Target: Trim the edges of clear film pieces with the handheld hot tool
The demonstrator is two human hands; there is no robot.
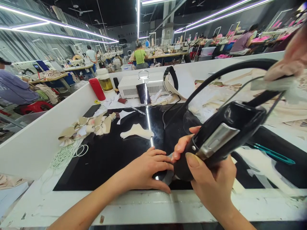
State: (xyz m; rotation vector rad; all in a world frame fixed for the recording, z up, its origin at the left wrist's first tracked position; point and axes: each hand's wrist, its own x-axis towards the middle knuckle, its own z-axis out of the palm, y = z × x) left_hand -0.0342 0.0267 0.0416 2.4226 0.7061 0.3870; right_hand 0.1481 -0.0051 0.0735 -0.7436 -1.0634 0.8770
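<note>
Black corded tool [222,137] is gripped in the right hand [212,187]. Beside it, the left hand [147,169] lies spread on the black mat [103,163].

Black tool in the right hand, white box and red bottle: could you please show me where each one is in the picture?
Black tool [217,140]: head view, on the silver part of its body.
White box [129,91]: head view, on its slotted front.
Red bottle [97,89]: head view, on the middle of its side.
</note>
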